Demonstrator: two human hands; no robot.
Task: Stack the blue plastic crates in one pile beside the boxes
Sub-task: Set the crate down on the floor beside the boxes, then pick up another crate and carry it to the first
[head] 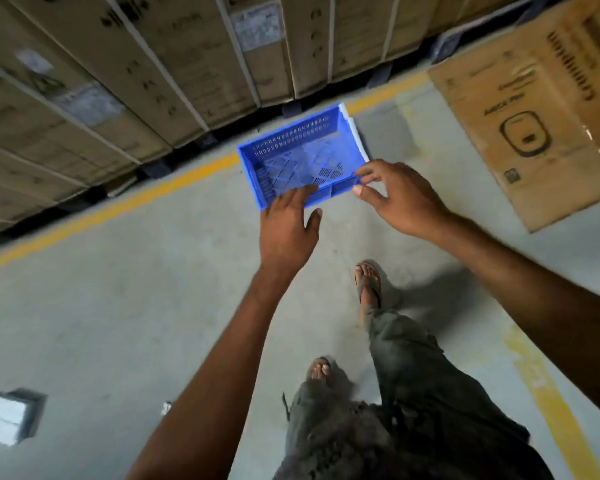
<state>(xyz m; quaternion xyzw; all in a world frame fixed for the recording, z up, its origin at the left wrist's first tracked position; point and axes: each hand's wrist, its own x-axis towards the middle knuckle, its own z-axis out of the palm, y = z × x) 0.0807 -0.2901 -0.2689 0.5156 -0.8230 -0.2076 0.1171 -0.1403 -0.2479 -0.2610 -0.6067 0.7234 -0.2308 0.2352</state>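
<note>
**Q:** One crate only? What room surrounds it?

**A:** Open concrete floor (101, 323) fills the lower left. A yellow line (125, 206) runs diagonally below the stacked boxes (101, 81) at upper left. The blue crate (302, 157), empty, is at frame centre near that line. Whether it rests on the floor cannot be told.

**Q:** And the hands?

**A:** The left hand (288, 223) lays straight fingers over the near rim. The right hand (395, 195) pinches the near-right corner. A carton (534, 109) stands at upper right, with sandalled feet (368, 282) below.
</note>
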